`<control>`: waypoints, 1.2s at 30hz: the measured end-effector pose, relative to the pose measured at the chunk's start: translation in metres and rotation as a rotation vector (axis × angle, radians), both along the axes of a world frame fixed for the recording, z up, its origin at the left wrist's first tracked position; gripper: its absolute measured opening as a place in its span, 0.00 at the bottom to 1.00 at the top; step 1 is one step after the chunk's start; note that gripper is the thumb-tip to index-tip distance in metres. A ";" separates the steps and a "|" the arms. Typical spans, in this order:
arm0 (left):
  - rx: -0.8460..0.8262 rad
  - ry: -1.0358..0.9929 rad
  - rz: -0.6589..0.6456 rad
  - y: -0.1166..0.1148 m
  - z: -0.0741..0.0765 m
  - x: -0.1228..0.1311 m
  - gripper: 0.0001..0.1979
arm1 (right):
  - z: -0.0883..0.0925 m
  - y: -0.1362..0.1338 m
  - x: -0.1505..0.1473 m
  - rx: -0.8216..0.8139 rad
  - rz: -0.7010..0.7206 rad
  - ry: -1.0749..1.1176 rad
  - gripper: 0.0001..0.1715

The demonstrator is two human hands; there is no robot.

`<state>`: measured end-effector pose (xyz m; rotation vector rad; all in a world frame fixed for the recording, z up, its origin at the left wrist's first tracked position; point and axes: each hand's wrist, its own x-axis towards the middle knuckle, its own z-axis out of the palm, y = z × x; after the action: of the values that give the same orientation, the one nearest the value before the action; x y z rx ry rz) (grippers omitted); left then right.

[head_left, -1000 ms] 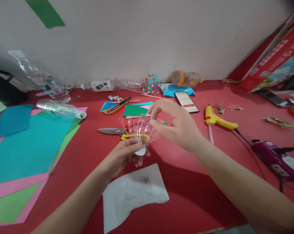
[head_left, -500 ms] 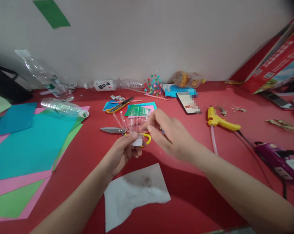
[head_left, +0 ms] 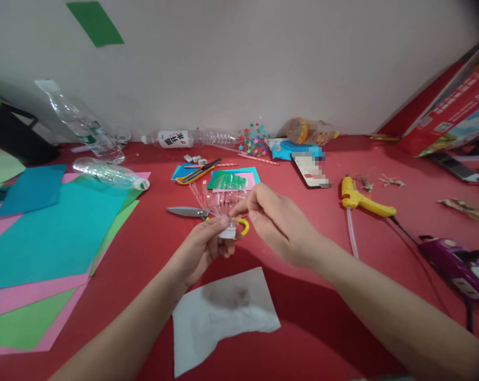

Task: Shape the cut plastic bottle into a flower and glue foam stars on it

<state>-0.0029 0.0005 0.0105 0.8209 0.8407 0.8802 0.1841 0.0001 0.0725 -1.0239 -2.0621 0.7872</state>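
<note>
My left hand point(head_left: 202, 248) grips the white-capped neck of a cut clear plastic bottle top point(head_left: 217, 203), whose wall is slit into several thin strips fanning upward. My right hand point(head_left: 277, 222) is closed in a pinch on one of those strips at the right side of the bottle top. Just behind the bottle piece, yellow-handled scissors point(head_left: 187, 212) lie on the red table point(head_left: 310, 296). A white sheet of paper point(head_left: 223, 315) lies under my forearms.
Coloured paper sheets point(head_left: 44, 238) and clear bottles point(head_left: 112, 176) cover the left. A yellow glue gun point(head_left: 362, 200), a phone point(head_left: 311, 169), a purple power strip point(head_left: 459, 262) and a red box point(head_left: 453, 106) sit to the right. A utility knife point(head_left: 195, 173) lies behind.
My right hand dropped from above the strips and pinched one at the bottle top's right side. My left hand brought the bottle piece slightly farther away, over the scissors.
</note>
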 end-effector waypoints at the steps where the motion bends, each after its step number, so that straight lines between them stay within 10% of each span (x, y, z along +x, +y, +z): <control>1: -0.004 -0.003 -0.001 0.000 -0.001 0.000 0.11 | 0.000 0.000 -0.001 -0.007 -0.006 0.016 0.07; 15: -0.018 -0.114 -0.063 -0.003 0.000 0.000 0.11 | -0.029 0.003 -0.016 0.312 -0.096 0.012 0.10; 36: -0.016 -0.129 -0.004 -0.002 0.002 0.004 0.10 | -0.032 0.001 -0.024 0.097 -0.209 0.189 0.08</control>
<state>0.0008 -0.0010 0.0128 0.7435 0.7319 0.9114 0.1599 0.0008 0.0403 -1.0494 -1.7822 0.6446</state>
